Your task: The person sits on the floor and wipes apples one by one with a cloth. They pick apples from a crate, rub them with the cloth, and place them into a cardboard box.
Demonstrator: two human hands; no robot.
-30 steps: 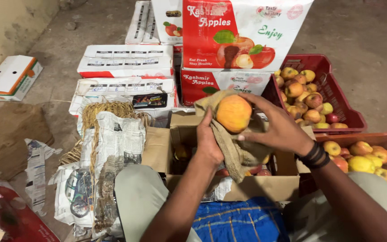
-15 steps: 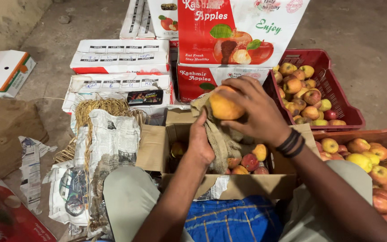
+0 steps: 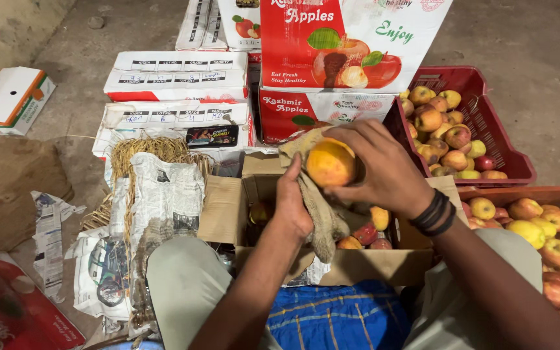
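A small white carton (image 3: pixel 9 100) lies on the floor at far left. A strip of torn paper (image 3: pixel 49 236) lies nearer, beside a sheet of newspaper (image 3: pixel 163 194) draped over a bundle of straw (image 3: pixel 157 150). Behind the straw, two flat white boxes (image 3: pixel 177 78) are stacked.

At centre, an open cardboard box (image 3: pixel 358 264) rests between the person's knees and contains several apples (image 3: pixel 365 234). The left hand (image 3: pixel 293 207) is raised over the box. It grips a tan cloth (image 3: pixel 319 207), which hangs from the palm down into the box and also rises behind the fruit. The right hand (image 3: pixel 384 172) is closed over the top and far side of an orange-yellow apple (image 3: pixel 330 163), fingers curled around it. The apple is held above the box, pressed against the cloth. Dark bands circle the right wrist.

Behind the hands stand two printed red-and-white apple cartons (image 3: pixel 351 39), one on the other. To their right, a red crate (image 3: pixel 487 123) holds mixed red and yellow apples. At far right, a second, orange-red crate (image 3: pixel 552 194) also holds apples.
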